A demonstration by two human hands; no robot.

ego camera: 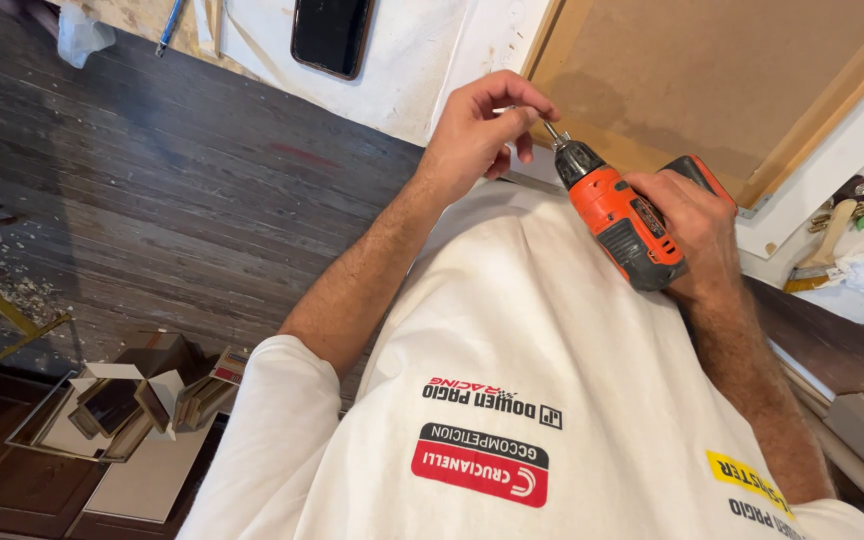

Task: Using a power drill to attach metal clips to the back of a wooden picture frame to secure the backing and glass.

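Seen from the head camera: orange and black drill [620, 215] gripped tight in right hand [690, 228], low over white bench [422, 60]. Left hand [479, 128] pinching something tiny at drill's silver bit [555, 134]. Black phone [331, 35] well apart.

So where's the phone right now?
In the head view, the dark phone lies at the top edge on the white board, up-left of the left hand.

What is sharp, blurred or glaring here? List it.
Head view: even, soft light; the drill and both hands, left and right, are sharp; faint reflection on the dark phone; the floor and frame edges bow slightly from the wide lens.
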